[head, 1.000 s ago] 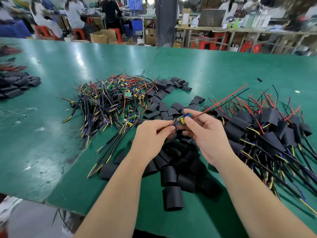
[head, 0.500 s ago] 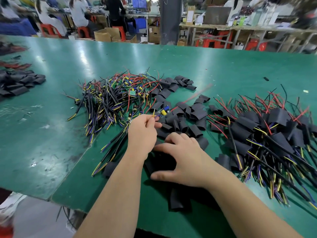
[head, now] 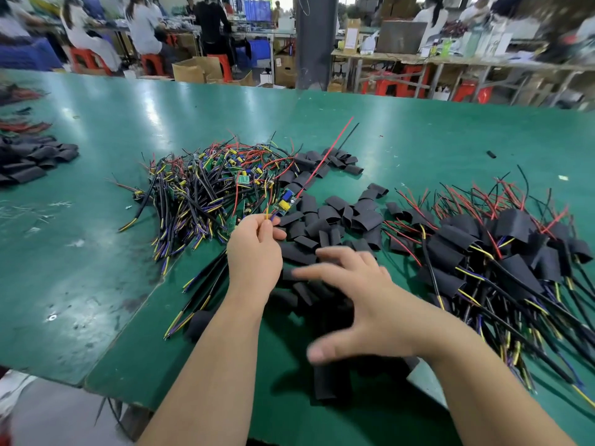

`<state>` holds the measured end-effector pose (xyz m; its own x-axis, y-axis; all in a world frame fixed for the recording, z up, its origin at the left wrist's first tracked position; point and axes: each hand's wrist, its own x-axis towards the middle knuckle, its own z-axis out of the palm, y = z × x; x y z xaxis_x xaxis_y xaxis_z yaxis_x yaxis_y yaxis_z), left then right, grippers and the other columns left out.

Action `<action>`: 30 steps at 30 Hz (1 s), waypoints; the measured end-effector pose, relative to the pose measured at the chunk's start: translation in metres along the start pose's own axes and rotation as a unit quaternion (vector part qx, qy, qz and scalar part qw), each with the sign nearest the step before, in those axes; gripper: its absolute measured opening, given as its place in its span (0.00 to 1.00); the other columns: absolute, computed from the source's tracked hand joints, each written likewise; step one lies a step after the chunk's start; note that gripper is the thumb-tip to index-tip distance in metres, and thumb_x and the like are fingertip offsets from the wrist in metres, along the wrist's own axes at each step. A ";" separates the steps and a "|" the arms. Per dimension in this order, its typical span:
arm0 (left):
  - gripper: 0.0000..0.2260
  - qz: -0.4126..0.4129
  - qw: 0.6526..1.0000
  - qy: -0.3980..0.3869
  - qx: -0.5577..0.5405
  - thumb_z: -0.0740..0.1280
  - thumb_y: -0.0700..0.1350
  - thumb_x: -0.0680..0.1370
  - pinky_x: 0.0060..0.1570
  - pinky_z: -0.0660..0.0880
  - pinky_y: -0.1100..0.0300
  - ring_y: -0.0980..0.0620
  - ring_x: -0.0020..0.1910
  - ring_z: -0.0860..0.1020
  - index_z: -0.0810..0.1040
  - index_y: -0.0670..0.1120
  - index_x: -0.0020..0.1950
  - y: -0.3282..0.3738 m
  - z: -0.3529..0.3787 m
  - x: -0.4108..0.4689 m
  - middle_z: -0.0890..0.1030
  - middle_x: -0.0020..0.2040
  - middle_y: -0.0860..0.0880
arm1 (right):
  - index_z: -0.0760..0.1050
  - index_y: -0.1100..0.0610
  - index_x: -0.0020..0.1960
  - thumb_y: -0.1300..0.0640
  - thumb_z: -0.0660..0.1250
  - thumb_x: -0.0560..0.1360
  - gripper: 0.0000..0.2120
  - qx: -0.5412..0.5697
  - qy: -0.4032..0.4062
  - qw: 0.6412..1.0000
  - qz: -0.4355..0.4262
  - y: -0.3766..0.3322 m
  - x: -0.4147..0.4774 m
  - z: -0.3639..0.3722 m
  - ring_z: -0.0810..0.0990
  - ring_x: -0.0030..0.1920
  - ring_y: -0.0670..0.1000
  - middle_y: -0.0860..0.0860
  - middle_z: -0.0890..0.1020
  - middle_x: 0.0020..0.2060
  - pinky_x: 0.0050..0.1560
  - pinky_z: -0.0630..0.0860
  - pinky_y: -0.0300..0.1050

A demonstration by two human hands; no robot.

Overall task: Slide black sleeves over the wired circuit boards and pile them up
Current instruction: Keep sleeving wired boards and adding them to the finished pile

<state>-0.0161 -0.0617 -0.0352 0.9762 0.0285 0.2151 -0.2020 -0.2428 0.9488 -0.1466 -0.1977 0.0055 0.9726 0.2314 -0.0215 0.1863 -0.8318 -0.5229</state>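
Step in hand, as judged from the pose: sleeve pick-up for one board. A wired board point(head: 286, 200) is held up off the table point(head: 80, 268) by the L hand point(head: 256, 252), pinched at its short yellow/blue leads btwn thumb and fingertips. The board sticks out past the fingers, bare, no sleeve on it yet, w/ its red lead point(head: 325, 156) and a black one pointing up and away.

The R hand point(head: 367, 304) is spread wide, fingers apart, nothing held, palm down over the loose black sleeves point(head: 328, 217) in the ctr of the table. It is motion-blurred, so contact w/ a sleeve can't be told.

The unsleeved boards point(head: 206, 188) are heaped just left of the held board. The sleeved pile point(head: 508, 249) lies to the right, well apart from it.

Nxt move, as judged: one sleeve is to be singled out and pinched by the R hand and its flattened mouth opened. It is then to be threaded over the long red/black leads and slid down till the board is covered. Leads must be lined up w/ the sleeve mouth, since a stray lead would likely snag. The unit is then to be dropped on the sleeved pile.

Progress: a big bare heap is left, so approx mid-task at best.
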 end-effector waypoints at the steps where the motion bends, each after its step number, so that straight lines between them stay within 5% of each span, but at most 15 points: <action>1: 0.14 -0.003 1.000 -0.001 -0.001 0.56 0.41 0.82 0.41 0.69 0.56 0.54 0.33 0.72 0.73 0.56 0.41 0.000 0.000 0.000 0.80 0.38 0.56 | 0.58 0.26 0.66 0.32 0.76 0.58 0.42 0.020 -0.064 0.998 0.000 0.001 -0.006 -0.002 0.45 0.70 0.38 0.37 0.50 0.72 0.70 0.46 0.47; 4: 0.13 -0.008 1.000 -0.008 0.002 0.56 0.42 0.82 0.40 0.69 0.57 0.55 0.33 0.72 0.73 0.55 0.41 0.001 0.000 -0.002 0.80 0.38 0.56 | 0.64 0.28 0.64 0.37 0.78 0.59 0.38 -0.019 -0.128 0.991 0.018 0.004 -0.009 0.003 0.38 0.72 0.37 0.35 0.45 0.74 0.72 0.41 0.49; 10: 0.14 -0.004 1.000 -0.005 -0.011 0.56 0.40 0.82 0.43 0.68 0.57 0.56 0.34 0.73 0.72 0.54 0.41 0.003 0.001 -0.002 0.78 0.38 0.56 | 0.74 0.39 0.62 0.43 0.72 0.71 0.20 -0.008 0.093 0.994 0.048 0.010 0.009 0.004 0.59 0.72 0.46 0.44 0.64 0.70 0.72 0.55 0.47; 13: 0.14 0.006 1.000 0.004 0.012 0.55 0.39 0.81 0.43 0.66 0.59 0.63 0.37 0.73 0.71 0.50 0.39 0.004 -0.001 -0.003 0.76 0.38 0.58 | 0.80 0.48 0.53 0.54 0.69 0.75 0.07 0.039 0.238 0.969 0.057 0.017 0.025 -0.009 0.71 0.60 0.44 0.43 0.74 0.54 0.58 0.61 0.27; 15: 0.13 0.005 1.000 -0.011 0.004 0.54 0.39 0.82 0.38 0.65 0.59 0.59 0.34 0.71 0.71 0.50 0.40 0.005 -0.001 -0.004 0.75 0.38 0.56 | 0.79 0.52 0.54 0.58 0.64 0.77 0.08 0.007 0.270 0.955 0.121 0.030 0.044 -0.025 0.73 0.52 0.47 0.47 0.76 0.50 0.50 0.63 0.30; 18: 0.11 -0.004 0.999 -0.054 0.001 0.53 0.43 0.83 0.34 0.63 0.60 0.59 0.31 0.69 0.70 0.52 0.43 0.008 -0.001 -0.007 0.75 0.40 0.56 | 0.73 0.52 0.63 0.52 0.57 0.81 0.14 -0.080 0.199 0.938 0.273 0.056 0.076 -0.046 0.75 0.55 0.56 0.55 0.78 0.57 0.59 0.69 0.49; 21: 0.08 0.022 0.995 -0.083 0.051 0.55 0.48 0.83 0.34 0.66 0.60 0.60 0.31 0.70 0.73 0.50 0.48 0.007 -0.002 -0.010 0.74 0.36 0.56 | 0.72 0.53 0.61 0.46 0.55 0.81 0.15 -0.200 0.123 0.909 0.345 0.080 0.095 -0.046 0.74 0.61 0.59 0.56 0.79 0.57 0.65 0.60 0.55; 24: 0.06 0.051 0.991 -0.097 0.078 0.59 0.49 0.82 0.31 0.64 0.69 0.62 0.30 0.70 0.72 0.49 0.47 0.005 -0.003 -0.011 0.71 0.33 0.56 | 0.74 0.51 0.57 0.46 0.63 0.78 0.11 -0.230 0.162 0.900 0.334 0.089 0.101 -0.038 0.75 0.60 0.57 0.53 0.80 0.54 0.66 0.56 0.55; 30: 0.11 0.088 0.988 -0.089 0.093 0.59 0.49 0.82 0.31 0.65 0.70 0.62 0.28 0.68 0.69 0.51 0.40 0.008 -0.003 -0.012 0.68 0.29 0.54 | 0.69 0.59 0.64 0.62 0.71 0.71 0.22 -0.168 0.264 0.921 0.233 0.082 0.097 -0.032 0.75 0.59 0.61 0.59 0.78 0.55 0.56 0.70 0.50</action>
<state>-0.0295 -0.0615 -0.0293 0.9294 -0.1966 0.3124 -0.3671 -0.4028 0.8385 -0.0329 -0.2597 -0.0122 0.8736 -0.3937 0.2860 -0.3218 -0.9083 -0.2674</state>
